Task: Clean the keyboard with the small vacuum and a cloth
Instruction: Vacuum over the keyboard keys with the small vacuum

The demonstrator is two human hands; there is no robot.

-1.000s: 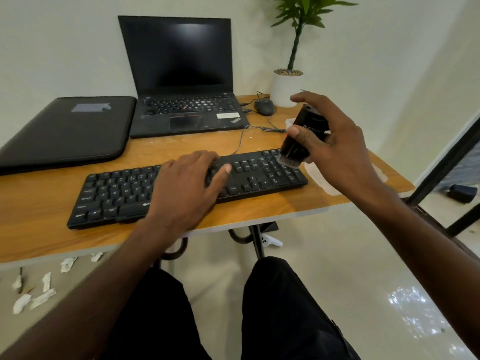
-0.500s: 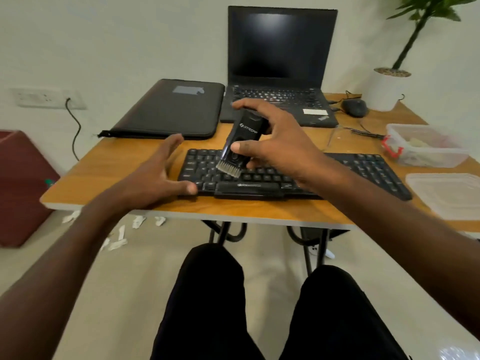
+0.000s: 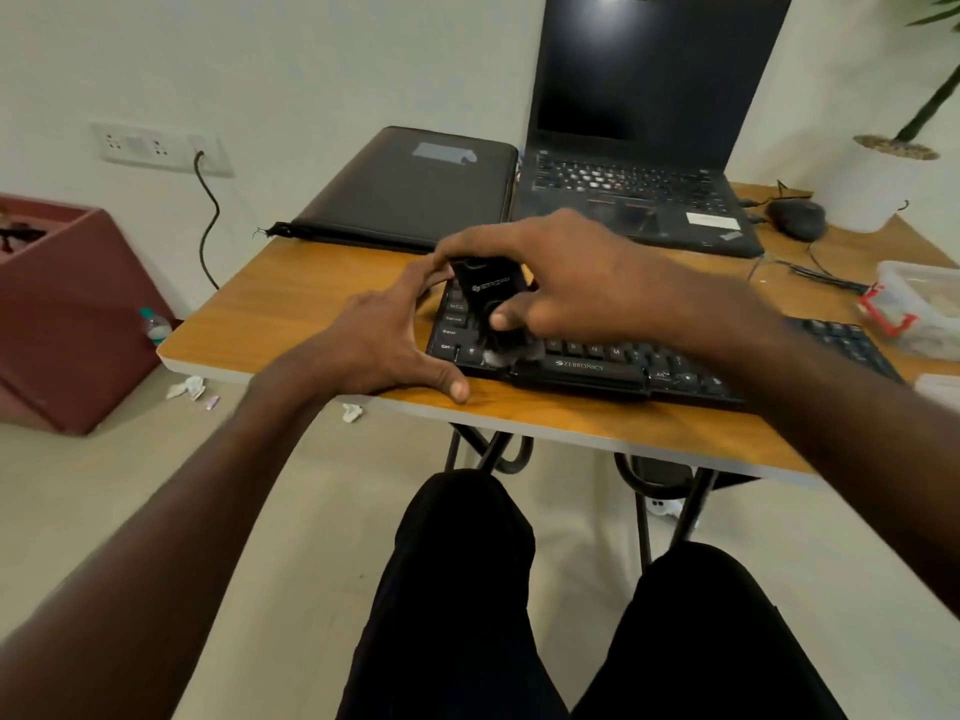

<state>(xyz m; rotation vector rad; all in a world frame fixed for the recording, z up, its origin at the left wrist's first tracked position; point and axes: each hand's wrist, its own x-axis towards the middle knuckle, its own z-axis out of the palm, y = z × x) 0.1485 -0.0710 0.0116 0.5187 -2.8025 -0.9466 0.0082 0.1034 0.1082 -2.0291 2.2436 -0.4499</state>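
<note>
Head view: small vacuum (image 3: 485,298) between both hands, brushing keyboard (image 3: 597,363).

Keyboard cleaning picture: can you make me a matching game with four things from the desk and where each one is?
Things:
1. small vacuum
2. mouse
3. laptop sleeve
4. left hand

Places:
A. flat on the table, left of the open laptop
B. by the left end of the keyboard, thumb on the table edge
C. gripped in the right hand, brush down on the keys
D. beside the white plant pot

Pairs: 1-C, 2-D, 3-A, 4-B
</note>
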